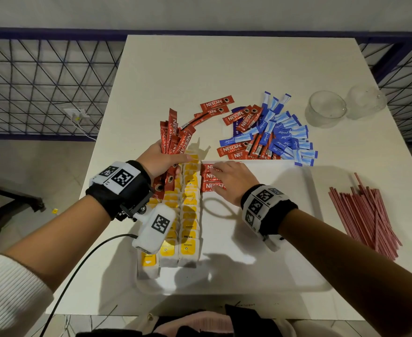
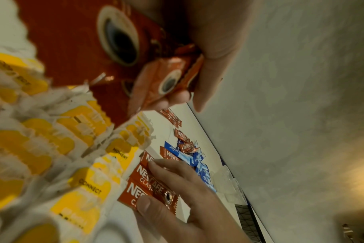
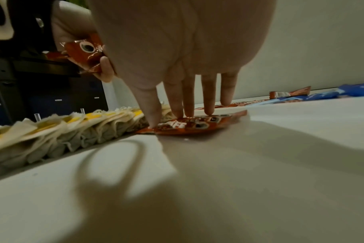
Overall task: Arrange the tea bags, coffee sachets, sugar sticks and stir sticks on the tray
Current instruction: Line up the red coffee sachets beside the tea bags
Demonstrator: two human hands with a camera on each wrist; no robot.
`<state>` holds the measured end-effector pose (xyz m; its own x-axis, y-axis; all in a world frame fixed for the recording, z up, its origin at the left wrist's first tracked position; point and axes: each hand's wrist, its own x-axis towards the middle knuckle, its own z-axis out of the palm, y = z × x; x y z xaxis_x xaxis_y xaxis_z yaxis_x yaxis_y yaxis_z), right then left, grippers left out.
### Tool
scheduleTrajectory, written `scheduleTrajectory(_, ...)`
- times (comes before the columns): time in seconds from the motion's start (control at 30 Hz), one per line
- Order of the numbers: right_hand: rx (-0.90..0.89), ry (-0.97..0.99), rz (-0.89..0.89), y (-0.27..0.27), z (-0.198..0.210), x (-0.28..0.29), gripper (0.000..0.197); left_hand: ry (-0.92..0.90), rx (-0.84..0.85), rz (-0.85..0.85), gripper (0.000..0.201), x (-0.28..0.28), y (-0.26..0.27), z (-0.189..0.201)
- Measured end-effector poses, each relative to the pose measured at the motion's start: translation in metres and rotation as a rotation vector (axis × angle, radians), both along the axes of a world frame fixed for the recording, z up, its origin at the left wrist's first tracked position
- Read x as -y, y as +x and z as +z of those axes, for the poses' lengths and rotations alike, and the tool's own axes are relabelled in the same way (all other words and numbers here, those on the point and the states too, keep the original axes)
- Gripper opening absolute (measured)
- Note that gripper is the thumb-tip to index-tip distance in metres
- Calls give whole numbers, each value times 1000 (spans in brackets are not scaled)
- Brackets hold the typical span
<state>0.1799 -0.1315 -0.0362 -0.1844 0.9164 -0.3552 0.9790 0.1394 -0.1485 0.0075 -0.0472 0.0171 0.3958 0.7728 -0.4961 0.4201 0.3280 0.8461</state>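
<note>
My left hand (image 1: 161,161) grips a fanned bunch of red coffee sachets (image 1: 173,135) above the far left corner of the white tray (image 1: 273,227). In the left wrist view the fingers (image 2: 183,97) curl round the bunch's lower ends (image 2: 168,78). My right hand (image 1: 227,178) lies flat, its straight fingers (image 3: 187,108) pressing on three coffee sachets (image 1: 208,186) laid side by side on the tray. These sachets (image 3: 193,126) touch the rows of yellow-tagged tea bags (image 1: 188,215) that fill the tray's left side.
Behind the tray lies a mixed heap of coffee sachets (image 1: 239,117) and blue sugar sticks (image 1: 285,135). Red stir sticks (image 1: 365,215) lie on the table right of the tray. Two glass cups (image 1: 326,108) stand at the far right. The table's edges are near on both sides.
</note>
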Motion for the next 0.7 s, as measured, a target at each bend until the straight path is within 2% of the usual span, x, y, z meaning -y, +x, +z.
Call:
scheduleTrajectory(0.3, -71, -13, -55, -3, -2, -2, 53, 19, -42, 25, 17, -2, 0, -6)
scheduleTrajectory(0.7, -167, 45, -125, 9, 2, 9, 45, 6, -42, 22, 16, 0, 0, -2)
